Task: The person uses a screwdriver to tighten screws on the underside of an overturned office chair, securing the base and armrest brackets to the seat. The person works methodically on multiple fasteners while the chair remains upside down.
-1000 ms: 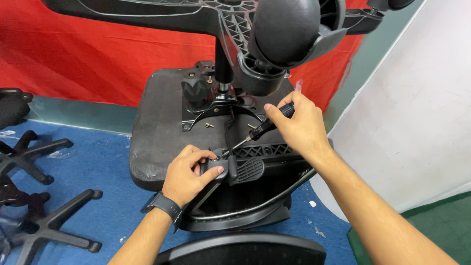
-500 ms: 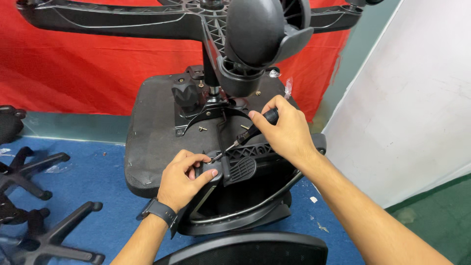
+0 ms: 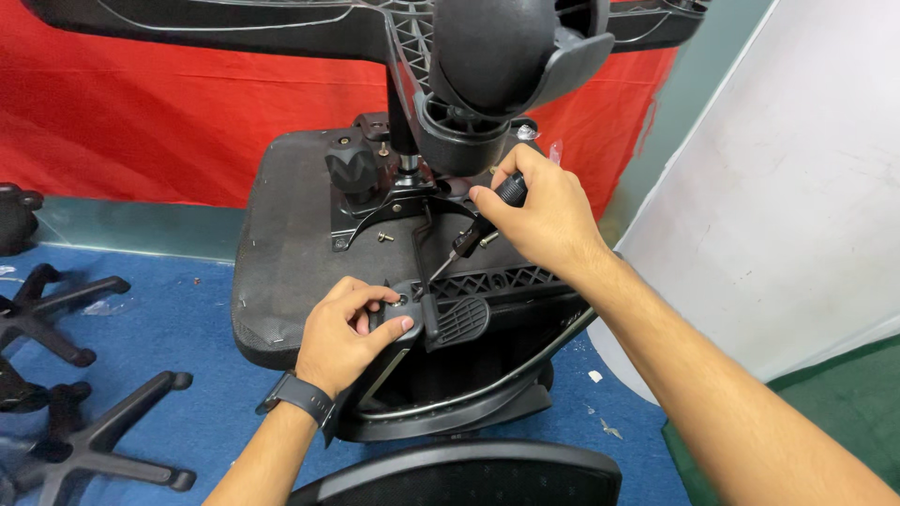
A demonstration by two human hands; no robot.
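Screwdriver gripped in right hand, rigid, light; left hand pinches stiff plastic armrest bracket at seat edge.

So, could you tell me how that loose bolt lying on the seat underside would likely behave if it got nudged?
The loose bolt looks small and light, so a nudge would probably shift it easily. It lies on its side on the flat seat underside, so it may roll in an arc around its head. Being metal, it is likely stiff and not fragile.
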